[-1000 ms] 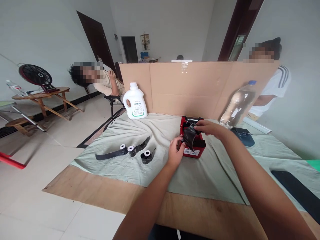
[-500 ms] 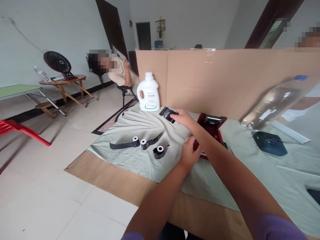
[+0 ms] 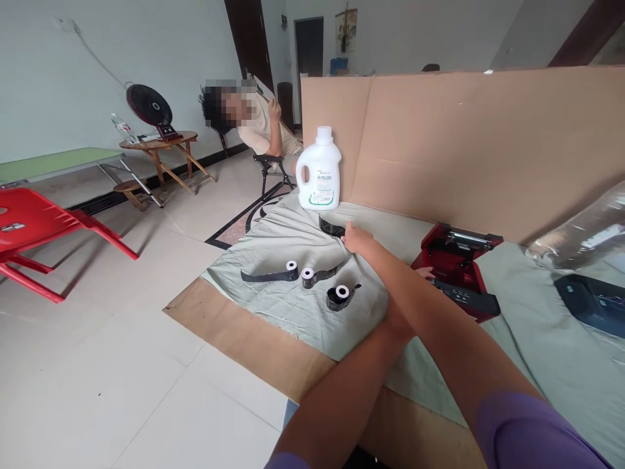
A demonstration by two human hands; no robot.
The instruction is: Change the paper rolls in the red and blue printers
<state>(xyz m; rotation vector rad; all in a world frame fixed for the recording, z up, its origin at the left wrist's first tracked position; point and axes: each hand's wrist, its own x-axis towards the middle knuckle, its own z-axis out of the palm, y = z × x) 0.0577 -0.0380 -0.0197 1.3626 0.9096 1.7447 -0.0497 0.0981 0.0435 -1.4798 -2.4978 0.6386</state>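
My right hand point(image 3: 359, 238) pinches the end of a black strip point(image 3: 331, 227) that curves away to the left above the cloth. Fingers of my left hand point(image 3: 426, 272) show at the near left side of a red printer point(image 3: 461, 296) and seem to hold it. My right forearm hides most of that hand. The printer's lid stands up, with a roller along its edge and a black button panel at the front. Three small rolls of black tape with white cores lie partly unwound on the cloth: a left roll point(image 3: 291, 269), a middle roll point(image 3: 307, 279) and a right roll point(image 3: 338, 299).
A white detergent bottle point(image 3: 321, 176) stands before a tall cardboard panel point(image 3: 439, 143). On the right are a dark tray-like object point(image 3: 588, 303) and a large clear plastic bottle point(image 3: 581, 231). Beyond the table sit a person point(image 3: 263, 127), a fan point(image 3: 150, 104) and a red chair point(image 3: 43, 228).
My view has swung to the right. The black strip now hangs out in a curve from my right hand instead of lying bunched there. The printer has turned, and my left hand is more hidden.
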